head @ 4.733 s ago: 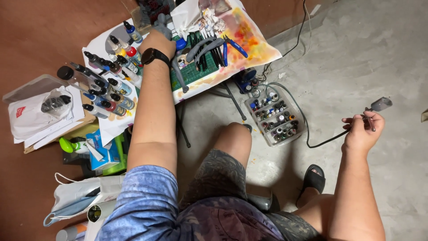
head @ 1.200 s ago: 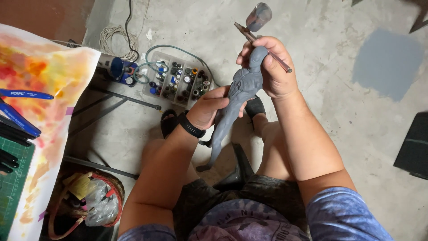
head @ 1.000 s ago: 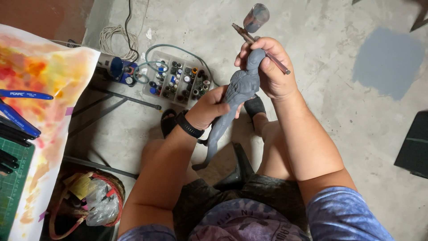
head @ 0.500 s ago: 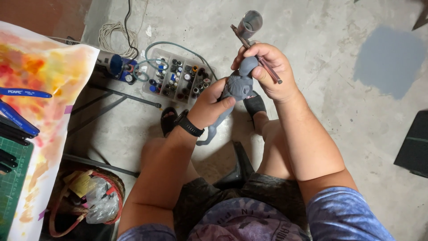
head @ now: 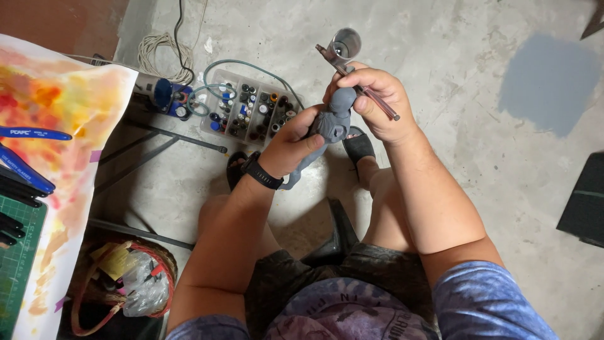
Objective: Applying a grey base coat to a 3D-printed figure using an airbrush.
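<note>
grey figure (head: 332, 123) between both hands

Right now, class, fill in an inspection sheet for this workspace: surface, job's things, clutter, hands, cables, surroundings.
Surface: bare concrete floor with a grey paint patch.
Job's things: grey figure; airbrush with open cup.
Clutter: clear box of small bottles; basket of wrappers; paint-stained sheet with blue-handled tools.
Hands: left hand grips the figure; right hand holds airbrush and touches figure's top.
Cables: white coil; greenish hose.
Surroundings: dark mat at the right edge.
</note>
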